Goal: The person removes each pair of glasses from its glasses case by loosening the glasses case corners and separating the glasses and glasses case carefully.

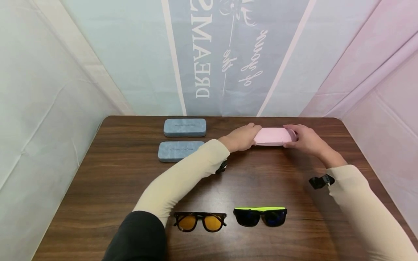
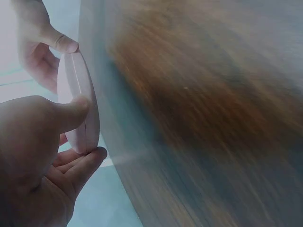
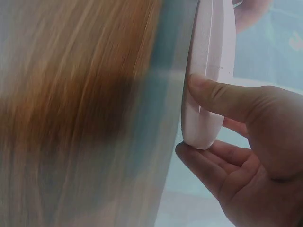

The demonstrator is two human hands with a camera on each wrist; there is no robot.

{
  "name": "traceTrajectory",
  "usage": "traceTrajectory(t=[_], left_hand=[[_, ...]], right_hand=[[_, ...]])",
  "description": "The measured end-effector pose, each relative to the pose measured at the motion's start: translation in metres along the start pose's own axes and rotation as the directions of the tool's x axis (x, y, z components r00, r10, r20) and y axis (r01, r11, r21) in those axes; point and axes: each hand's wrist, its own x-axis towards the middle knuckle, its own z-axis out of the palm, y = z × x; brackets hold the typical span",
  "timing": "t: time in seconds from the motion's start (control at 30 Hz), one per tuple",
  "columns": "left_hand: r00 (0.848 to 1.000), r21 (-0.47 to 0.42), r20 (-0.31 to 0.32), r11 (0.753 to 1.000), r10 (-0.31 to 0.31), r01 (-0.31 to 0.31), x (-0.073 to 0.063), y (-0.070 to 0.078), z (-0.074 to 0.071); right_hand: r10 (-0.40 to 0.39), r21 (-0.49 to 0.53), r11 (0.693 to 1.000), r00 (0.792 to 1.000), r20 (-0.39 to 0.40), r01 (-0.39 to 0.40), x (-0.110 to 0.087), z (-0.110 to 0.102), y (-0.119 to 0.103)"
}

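Observation:
A pink glasses case [image 1: 273, 136] is held at the far right of the wooden table. Its left end is gripped by my left hand [image 1: 241, 137], and my right hand [image 1: 308, 139] grips the right end. In the left wrist view the left thumb presses on the seam side of the pink case [image 2: 78, 85], fingers under its end. The right wrist view shows the right thumb across the case [image 3: 204, 118] with fingers curled below. The lid looks closed.
Two blue glasses cases, one at the back [image 1: 184, 127] and one before it [image 1: 177, 151], lie left, the nearer partly behind my left sleeve. Amber-lensed glasses [image 1: 200, 222] and dark sunglasses [image 1: 260, 216] with lime temples lie at the front of the table [image 1: 107, 174]. Fabric walls surround it.

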Motion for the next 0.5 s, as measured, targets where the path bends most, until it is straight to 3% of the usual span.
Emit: traceTrajectory(t=[0.2, 0.5], left_hand=[[0.999, 0.018, 0.002, 0.999, 0.047, -0.047, -0.026, -0.008, -0.001], [0.999, -0.048, 0.003, 0.998, 0.037, -0.037, -0.062, -0.023, -0.001]], right_hand=[[-0.057, -0.007, 0.998, 0.998, 0.002, 0.057, -0.004, 0.007, -0.022], [-0.074, -0.005, 0.997, 0.997, -0.002, 0.074, -0.010, 0.020, -0.053]])
